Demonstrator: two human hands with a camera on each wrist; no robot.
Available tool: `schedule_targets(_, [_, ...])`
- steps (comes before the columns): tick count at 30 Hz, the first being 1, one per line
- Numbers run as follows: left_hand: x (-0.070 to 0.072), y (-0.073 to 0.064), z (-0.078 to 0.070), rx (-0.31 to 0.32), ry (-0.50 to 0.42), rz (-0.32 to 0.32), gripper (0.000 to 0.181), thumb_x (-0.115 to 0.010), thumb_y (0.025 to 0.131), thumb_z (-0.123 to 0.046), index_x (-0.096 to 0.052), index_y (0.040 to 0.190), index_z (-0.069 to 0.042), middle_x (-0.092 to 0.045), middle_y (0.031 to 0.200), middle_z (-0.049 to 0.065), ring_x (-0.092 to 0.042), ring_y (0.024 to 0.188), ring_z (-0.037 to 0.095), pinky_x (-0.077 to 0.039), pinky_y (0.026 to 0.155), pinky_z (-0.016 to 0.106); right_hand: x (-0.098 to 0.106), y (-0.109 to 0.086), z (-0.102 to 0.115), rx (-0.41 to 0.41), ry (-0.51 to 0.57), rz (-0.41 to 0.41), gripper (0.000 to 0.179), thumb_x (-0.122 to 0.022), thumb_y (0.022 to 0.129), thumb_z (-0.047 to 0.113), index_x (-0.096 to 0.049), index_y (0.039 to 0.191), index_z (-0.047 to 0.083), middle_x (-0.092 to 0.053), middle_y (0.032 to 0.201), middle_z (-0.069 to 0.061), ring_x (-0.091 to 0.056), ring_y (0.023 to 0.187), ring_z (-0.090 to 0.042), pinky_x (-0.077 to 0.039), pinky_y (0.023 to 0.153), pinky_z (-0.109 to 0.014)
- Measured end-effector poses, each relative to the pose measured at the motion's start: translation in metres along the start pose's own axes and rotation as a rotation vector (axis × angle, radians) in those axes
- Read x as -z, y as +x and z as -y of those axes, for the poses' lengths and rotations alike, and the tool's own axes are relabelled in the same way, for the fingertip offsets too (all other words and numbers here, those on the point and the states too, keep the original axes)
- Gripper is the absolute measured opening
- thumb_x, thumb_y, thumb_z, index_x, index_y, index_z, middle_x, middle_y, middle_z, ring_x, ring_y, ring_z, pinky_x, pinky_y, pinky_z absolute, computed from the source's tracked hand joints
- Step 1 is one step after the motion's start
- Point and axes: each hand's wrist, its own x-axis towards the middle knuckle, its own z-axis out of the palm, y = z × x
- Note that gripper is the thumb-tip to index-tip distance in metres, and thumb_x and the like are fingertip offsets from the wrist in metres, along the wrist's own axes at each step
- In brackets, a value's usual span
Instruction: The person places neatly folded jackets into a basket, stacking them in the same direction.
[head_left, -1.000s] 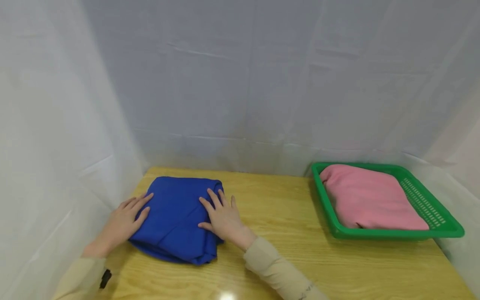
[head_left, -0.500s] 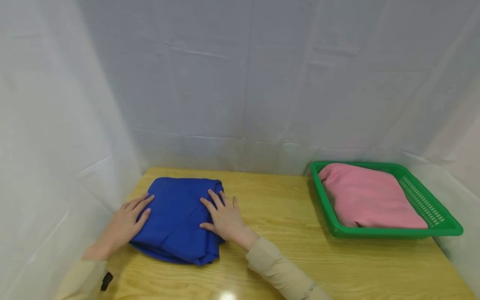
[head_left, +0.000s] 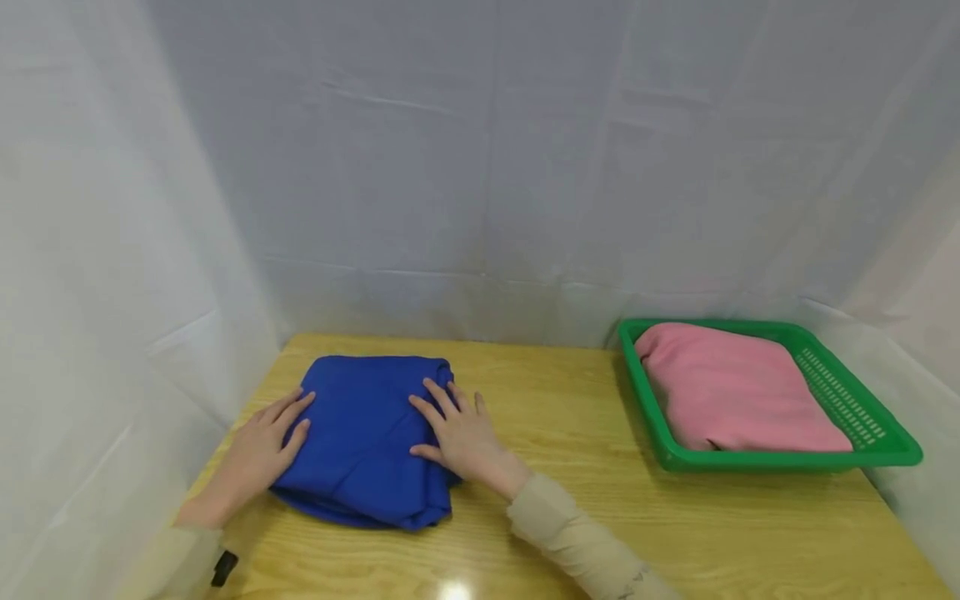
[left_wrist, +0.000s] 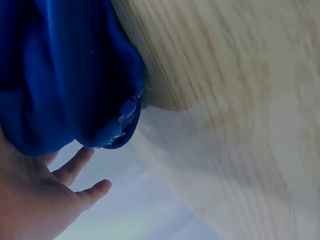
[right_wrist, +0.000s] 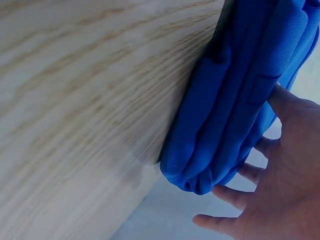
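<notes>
From where I sit, the blue cloth point(head_left: 367, 433) lies folded on the left part of the table point(head_left: 555, 417), between the person's two hands. The left hand point(head_left: 258, 454) is at its left edge, fingers extended and thumb apart, with thumb and index tips over the top of the cloth; my left wrist view has the outermost finger off the fabric. The right hand point(head_left: 468, 437) is at the right edge, fingers spread wide, thumb and first fingertips on the cloth, the little finger away from it. I see neither hand pinching; how hard they press I can't tell.

My right wrist view shows thick rounded folds stacked along that side, and the left one a loose, curved fold. The cloth's far edge sits a little short of the table's back edge, where the pale sheet point(head_left: 480, 167) rises. The left hand is near the table's left edge, with sheeting just beyond, so room there is tight. Rightward I have a broad stretch of wood before the green basket point(head_left: 787, 460), which holds a pink cloth point(head_left: 742, 392). Tabletop also shows in front of the blue cloth.
</notes>
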Motion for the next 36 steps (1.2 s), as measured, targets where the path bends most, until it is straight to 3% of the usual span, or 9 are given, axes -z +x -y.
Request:
schedule_targets(14, [-0.002,-0.001,-0.019,0.027,-0.025,0.012,0.047,-0.053,0.105,-0.022,-0.052,0.145,0.002,-0.046,0.148,0.029,-0.046,0.128,0.055,-0.035,0.105,0.067,0.000,-0.010,-0.013,0.024,0.001,-0.036,0.073,-0.049,0.098,0.064,-0.032,0.160,0.030,-0.024,0.167,-0.004,-0.033,0.148,-0.036,-0.040,0.109,-0.063])
schedule_targets(29, [-0.006,-0.001,-0.040,0.036,-0.049,0.025,0.049,-0.051,0.106,-0.025,-0.049,0.148,0.002,-0.043,0.150,0.029,-0.044,0.129,0.056,-0.034,0.107,0.067,-0.002,-0.022,-0.029,0.023,0.032,0.000,0.075,-0.047,0.098,0.065,-0.027,0.162,0.031,-0.015,0.170,-0.003,-0.030,0.150,-0.036,-0.035,0.111,-0.064])
schedule_targets(36, [-0.010,-0.001,-0.047,0.030,-0.060,-0.007,0.047,-0.055,0.105,-0.021,-0.051,0.146,0.003,-0.046,0.149,0.030,-0.046,0.129,0.055,-0.036,0.106,0.066,-0.003,-0.027,-0.035,0.026,0.037,-0.005,0.074,-0.047,0.099,0.064,-0.026,0.162,0.030,-0.015,0.170,-0.004,-0.031,0.149,-0.036,-0.035,0.111,-0.065])
